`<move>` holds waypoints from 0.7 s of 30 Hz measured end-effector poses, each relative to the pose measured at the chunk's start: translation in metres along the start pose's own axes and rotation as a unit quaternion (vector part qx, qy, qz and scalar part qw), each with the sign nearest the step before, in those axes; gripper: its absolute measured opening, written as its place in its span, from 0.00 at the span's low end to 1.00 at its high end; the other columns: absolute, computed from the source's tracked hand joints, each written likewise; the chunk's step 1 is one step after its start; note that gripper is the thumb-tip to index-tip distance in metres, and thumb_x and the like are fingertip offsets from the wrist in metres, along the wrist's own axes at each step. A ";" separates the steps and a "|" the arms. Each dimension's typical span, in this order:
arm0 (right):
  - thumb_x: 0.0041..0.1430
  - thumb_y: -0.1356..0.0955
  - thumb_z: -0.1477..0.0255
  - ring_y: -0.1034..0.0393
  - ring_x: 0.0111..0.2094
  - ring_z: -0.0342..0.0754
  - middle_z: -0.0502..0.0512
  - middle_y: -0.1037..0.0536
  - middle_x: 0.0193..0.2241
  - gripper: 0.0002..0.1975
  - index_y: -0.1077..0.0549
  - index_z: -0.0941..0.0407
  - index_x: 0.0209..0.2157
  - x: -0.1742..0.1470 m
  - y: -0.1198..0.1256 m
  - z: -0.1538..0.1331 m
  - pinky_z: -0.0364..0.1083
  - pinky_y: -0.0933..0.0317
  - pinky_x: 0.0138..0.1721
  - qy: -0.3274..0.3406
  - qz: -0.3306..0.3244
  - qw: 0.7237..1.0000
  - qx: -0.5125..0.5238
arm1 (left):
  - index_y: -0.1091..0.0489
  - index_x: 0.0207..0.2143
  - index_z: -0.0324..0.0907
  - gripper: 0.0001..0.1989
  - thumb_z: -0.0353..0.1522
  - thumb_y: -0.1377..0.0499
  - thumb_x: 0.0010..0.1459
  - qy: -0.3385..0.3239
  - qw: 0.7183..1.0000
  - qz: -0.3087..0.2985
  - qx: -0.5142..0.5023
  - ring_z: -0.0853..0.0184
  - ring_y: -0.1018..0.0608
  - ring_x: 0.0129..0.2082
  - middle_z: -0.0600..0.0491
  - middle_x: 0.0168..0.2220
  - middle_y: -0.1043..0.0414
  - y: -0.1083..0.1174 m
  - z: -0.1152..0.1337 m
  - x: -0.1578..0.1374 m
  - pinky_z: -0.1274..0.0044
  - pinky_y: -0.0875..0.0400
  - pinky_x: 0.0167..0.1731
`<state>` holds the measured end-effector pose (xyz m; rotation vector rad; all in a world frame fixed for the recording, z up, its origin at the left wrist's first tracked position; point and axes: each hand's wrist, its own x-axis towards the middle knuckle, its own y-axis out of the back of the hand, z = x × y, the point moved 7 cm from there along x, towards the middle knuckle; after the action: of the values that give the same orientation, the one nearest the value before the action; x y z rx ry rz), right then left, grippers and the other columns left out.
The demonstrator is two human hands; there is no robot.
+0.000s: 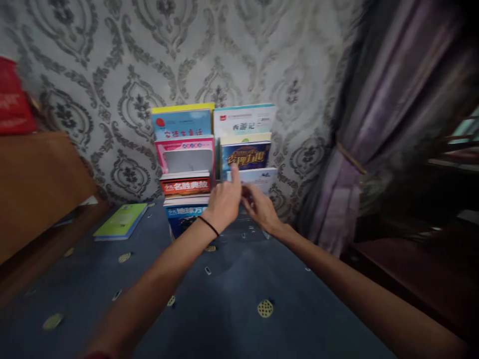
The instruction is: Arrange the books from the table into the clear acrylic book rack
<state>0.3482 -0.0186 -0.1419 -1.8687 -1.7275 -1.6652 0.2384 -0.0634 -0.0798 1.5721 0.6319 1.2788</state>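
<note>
My left hand (225,202) is in front of the right column of books, with its index finger stretched upward over the dark blue book with gold lettering (247,155). Whether that fingertip touches the cover I cannot tell. Close beside it, my right hand (261,208) has its fingers curled by the lower part of a pale book (258,177); what lies between them is hidden. Behind these stands a white book with a teal top edge (245,119). The left column holds a light blue book (183,122), a pink book (187,144), a red-orange book (185,186) and a dark blue book (181,219).
A green book (121,221) lies flat on the dark blue patterned cloth (232,309). At left are a brown box (41,184) and a red item (15,99). Patterned wallpaper rises behind the books. A tied purple-grey curtain (359,144) hangs at right.
</note>
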 end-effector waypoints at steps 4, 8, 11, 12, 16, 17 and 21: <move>0.62 0.37 0.67 0.25 0.37 0.54 0.61 0.21 0.41 0.18 0.32 0.55 0.53 -0.004 -0.005 -0.002 0.53 0.29 0.37 -0.018 0.011 1.000 0.014 | 0.41 0.61 0.40 0.21 0.24 0.52 0.66 -0.116 0.992 0.045 0.025 0.65 0.18 0.33 0.48 0.37 0.22 -0.002 -0.005 -0.074 0.77 0.28 0.31; 0.63 0.37 0.65 0.23 0.38 0.53 0.62 0.20 0.42 0.19 0.32 0.56 0.53 -0.006 -0.002 -0.003 0.49 0.29 0.34 -0.049 0.000 0.999 0.002 | 0.31 0.49 0.44 0.13 0.29 0.52 0.68 -0.116 0.987 0.088 0.064 0.69 0.21 0.29 0.54 0.30 0.23 -0.022 -0.092 -0.152 0.80 0.32 0.28; 0.62 0.37 0.64 0.22 0.34 0.52 0.63 0.19 0.41 0.18 0.31 0.56 0.51 -0.010 0.002 -0.009 0.49 0.28 0.32 -0.050 0.001 0.999 -0.011 | 0.29 0.45 0.42 0.13 0.30 0.52 0.67 0.088 0.992 0.013 0.086 0.66 0.21 0.30 0.51 0.29 0.23 -0.043 -0.212 -0.177 0.78 0.31 0.30; 0.61 0.37 0.63 0.22 0.33 0.52 0.63 0.19 0.41 0.18 0.31 0.56 0.50 -0.011 0.002 -0.011 0.48 0.29 0.31 -0.054 0.001 0.998 -0.015 | 0.29 0.46 0.41 0.13 0.30 0.52 0.67 0.187 0.978 -0.012 0.093 0.64 0.20 0.35 0.47 0.35 0.21 -0.048 -0.255 -0.182 0.76 0.30 0.35; 0.59 0.37 0.60 0.22 0.31 0.53 0.64 0.19 0.41 0.19 0.30 0.56 0.48 -0.016 0.001 -0.015 0.47 0.32 0.25 -0.082 0.006 0.996 -0.030 | 0.32 0.51 0.33 0.17 0.34 0.48 0.65 0.416 0.906 -0.045 0.072 0.49 0.28 0.57 0.31 0.56 0.30 -0.055 -0.376 -0.193 0.64 0.32 0.50; 0.58 0.36 0.60 0.21 0.31 0.53 0.64 0.19 0.41 0.19 0.31 0.55 0.48 -0.018 0.001 -0.015 0.46 0.32 0.23 -0.087 0.006 0.996 -0.031 | 0.33 0.51 0.31 0.20 0.37 0.47 0.64 0.438 0.896 -0.043 0.066 0.45 0.29 0.58 0.27 0.56 0.31 -0.056 -0.395 -0.194 0.60 0.32 0.51; 0.58 0.36 0.60 0.21 0.30 0.53 0.63 0.19 0.42 0.17 0.31 0.53 0.46 -0.024 0.004 -0.014 0.48 0.29 0.26 -0.087 0.003 0.996 -0.038 | 0.32 0.46 0.30 0.30 0.51 0.43 0.59 0.408 0.913 -0.005 -0.010 0.41 0.24 0.51 0.26 0.48 0.26 -0.059 -0.436 -0.190 0.57 0.30 0.46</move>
<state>0.3483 -0.0448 -0.1513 -2.1071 -1.7408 -1.6317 -0.2174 -0.0464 -0.2268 0.9582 1.1250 1.9283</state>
